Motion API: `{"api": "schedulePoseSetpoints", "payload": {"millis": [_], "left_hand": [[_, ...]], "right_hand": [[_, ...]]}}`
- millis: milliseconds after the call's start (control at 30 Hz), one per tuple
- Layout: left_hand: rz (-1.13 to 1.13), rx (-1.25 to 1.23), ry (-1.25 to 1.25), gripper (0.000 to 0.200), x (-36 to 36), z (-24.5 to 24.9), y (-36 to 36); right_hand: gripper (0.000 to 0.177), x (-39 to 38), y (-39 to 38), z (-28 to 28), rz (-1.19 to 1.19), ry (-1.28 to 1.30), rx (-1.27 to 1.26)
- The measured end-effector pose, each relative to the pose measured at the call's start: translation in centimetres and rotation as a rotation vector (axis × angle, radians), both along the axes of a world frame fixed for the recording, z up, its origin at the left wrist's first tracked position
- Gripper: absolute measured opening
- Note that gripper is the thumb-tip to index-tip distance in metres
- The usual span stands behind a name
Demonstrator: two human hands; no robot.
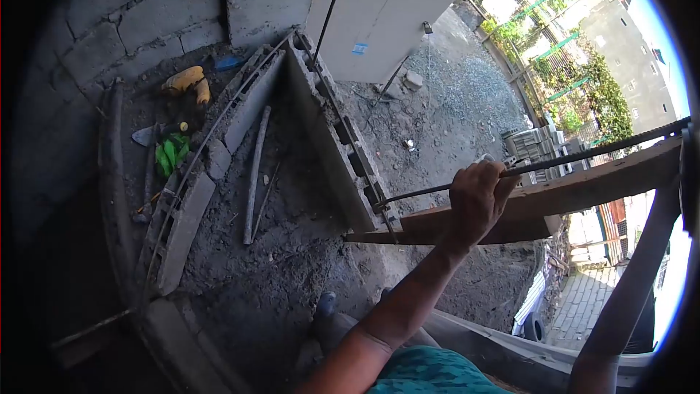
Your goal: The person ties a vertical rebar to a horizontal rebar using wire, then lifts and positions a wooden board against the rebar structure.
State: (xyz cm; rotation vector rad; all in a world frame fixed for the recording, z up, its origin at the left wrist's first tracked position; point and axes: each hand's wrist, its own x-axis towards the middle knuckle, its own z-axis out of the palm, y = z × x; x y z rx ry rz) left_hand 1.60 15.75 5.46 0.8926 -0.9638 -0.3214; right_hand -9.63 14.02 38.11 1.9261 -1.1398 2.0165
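My left hand point(477, 201) is closed around a long steel rebar point(583, 156), with the arm stretched out ahead of me. One end of this bar comes down at the near end of a low hollow-block wall point(332, 128). The other end runs up to the right edge of the view. Just below the bar lies a rough wooden beam point(605, 188), slanting up to the right. My right forearm point(631, 284) reaches up toward the far end of the beam. The right hand's fingers are hidden at the dark edge of the view.
Another rebar point(329, 18) stands up from the block wall. A second block row point(186, 230) runs at left, near yellow boots point(186, 82), a trowel point(144, 135) and a green plastic bag point(172, 152). A pipe point(258, 171) lies on the dirt. Stacked blocks point(532, 147) stand beyond.
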Motion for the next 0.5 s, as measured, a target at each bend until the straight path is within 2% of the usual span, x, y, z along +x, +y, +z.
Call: {"api": "schedulePoseSetpoints", "payload": {"millis": [100,300,400,500], "left_hand": [[-0.011,-0.071,0.020,0.019,0.1,-0.3,-0.9],[-0.023,-0.044,-0.029,0.018,-0.5,-0.6,-1.1],[-0.005,-0.064,-0.054,0.021,-0.5,-0.5,-1.3],[-0.143,0.017,-0.049,0.027,-0.1,-0.6,-1.1]], "right_hand": [[0.056,-0.3,0.1,0.1,0.008,0.012,0.000],[0.056,0.5,0.9,-0.1,0.006,0.038,-0.062],[0.057,0.8,2.4,-0.1,-0.009,0.161,-0.057],[0.054,0.0,1.1,0.0,0.088,0.095,-0.138]]}}
